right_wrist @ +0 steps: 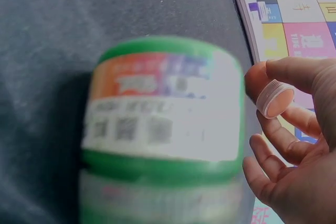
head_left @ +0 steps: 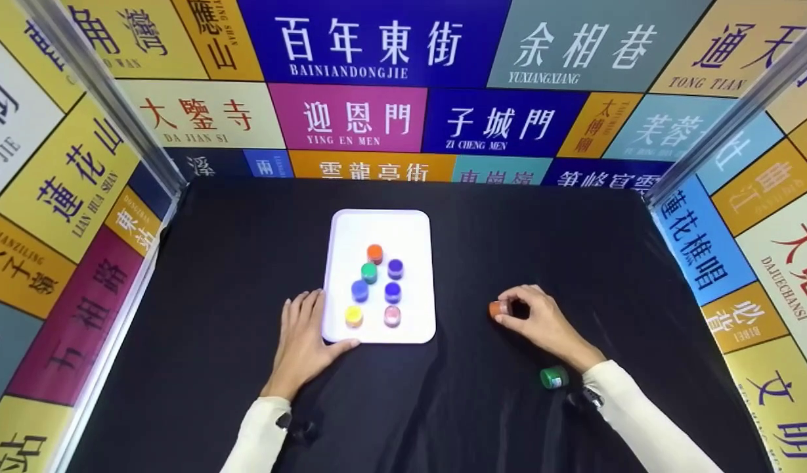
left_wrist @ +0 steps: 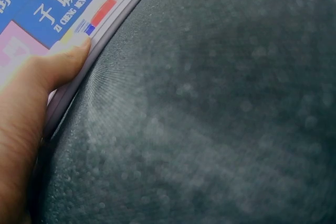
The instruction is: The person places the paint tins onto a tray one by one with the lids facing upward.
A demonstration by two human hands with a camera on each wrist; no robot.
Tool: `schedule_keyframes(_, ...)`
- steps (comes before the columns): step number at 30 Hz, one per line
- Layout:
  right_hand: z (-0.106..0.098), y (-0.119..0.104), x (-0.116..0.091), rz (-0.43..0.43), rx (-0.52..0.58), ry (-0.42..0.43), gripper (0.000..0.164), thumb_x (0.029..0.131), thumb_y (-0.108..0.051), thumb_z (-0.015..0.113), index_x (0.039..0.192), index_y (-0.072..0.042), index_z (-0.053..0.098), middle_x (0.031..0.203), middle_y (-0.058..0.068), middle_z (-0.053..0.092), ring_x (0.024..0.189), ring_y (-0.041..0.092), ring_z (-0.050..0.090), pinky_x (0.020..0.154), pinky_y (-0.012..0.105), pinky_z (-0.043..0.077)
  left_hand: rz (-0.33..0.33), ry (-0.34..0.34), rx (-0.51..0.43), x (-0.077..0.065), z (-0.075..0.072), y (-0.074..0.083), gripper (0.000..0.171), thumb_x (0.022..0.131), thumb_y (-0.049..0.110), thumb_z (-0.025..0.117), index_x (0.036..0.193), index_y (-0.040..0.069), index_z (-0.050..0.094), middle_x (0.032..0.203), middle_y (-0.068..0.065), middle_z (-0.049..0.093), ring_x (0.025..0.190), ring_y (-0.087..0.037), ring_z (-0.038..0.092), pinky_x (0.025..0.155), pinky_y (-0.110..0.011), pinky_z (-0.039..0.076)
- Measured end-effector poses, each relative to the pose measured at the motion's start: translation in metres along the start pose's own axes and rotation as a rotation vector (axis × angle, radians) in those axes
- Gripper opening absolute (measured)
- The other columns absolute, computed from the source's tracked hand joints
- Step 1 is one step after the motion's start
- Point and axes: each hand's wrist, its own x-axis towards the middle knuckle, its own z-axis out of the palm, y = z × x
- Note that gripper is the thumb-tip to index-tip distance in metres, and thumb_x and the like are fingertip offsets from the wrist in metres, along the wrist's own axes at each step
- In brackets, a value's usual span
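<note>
My right hand (head_left: 541, 318) pinches a small orange-lidded jar (head_left: 495, 310) by its sides between thumb and fingers, right of the tray. In the right wrist view the jar (right_wrist: 276, 99) is tipped, its pale round base showing. Behind that hand, near the wrist, a green jar (head_left: 553, 378) lies on the black cloth, large and blurred in the right wrist view. My left hand (head_left: 306, 341) rests at the near left corner of a white tray (head_left: 403, 230), fingers along its left side. The thumb (left_wrist: 71, 61) lies over the near rim.
On the tray stand several small jars: orange (head_left: 374, 253), green (head_left: 369, 272), blue (head_left: 360, 290), two purple, yellow (head_left: 353, 316) and pink (head_left: 392, 316). Black cloth (head_left: 245, 249) covers the table. Panels with printed characters (head_left: 350, 118) wall the back and sides.
</note>
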Motion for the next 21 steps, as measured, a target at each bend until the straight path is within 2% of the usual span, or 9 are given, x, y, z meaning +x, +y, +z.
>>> schedule_keyframes(7, 0.006, -0.013, 0.013, -0.042, -0.013, -0.013, 0.03, 0.087, -0.016, 0.095, 0.113, -0.01, 0.08, 0.1, -0.004, 0.073, 0.107, 0.029, 0.064, 0.095, 0.039, 0.05, 0.006, 0.0, 0.001, 0.0, 0.0, -0.001, 0.125, 0.083, 0.08, 0.079, 0.168, -0.002, 0.038, 0.165, -0.026, 0.046, 0.157, -0.046, 0.031, 0.136, -0.062, 0.005)
schedule_keyframes(13, 0.012, -0.025, 0.028, -0.092, -0.011, -0.022, 0.03, 0.088, -0.016, 0.095, 0.113, -0.009, 0.08, 0.105, -0.002, 0.074, 0.107, 0.027, 0.064, 0.096, 0.038, 0.05, 0.005, -0.003, -0.008, 0.0, 0.0, -0.001, 0.125, 0.083, 0.079, 0.079, 0.168, -0.002, 0.038, 0.165, -0.026, 0.046, 0.158, -0.046, 0.03, 0.136, -0.062, 0.005)
schedule_keyframes(21, 0.017, -0.047, 0.047, -0.127, -0.021, -0.091, 0.029, 0.091, -0.016, 0.092, 0.116, -0.01, 0.079, 0.104, -0.003, 0.071, 0.109, 0.027, 0.062, 0.097, 0.042, 0.051, -0.001, -0.013, -0.01, -0.001, 0.0, -0.002, 0.125, 0.084, 0.081, 0.077, 0.17, 0.0, 0.036, 0.166, -0.025, 0.045, 0.159, -0.045, 0.029, 0.136, -0.062, 0.003)
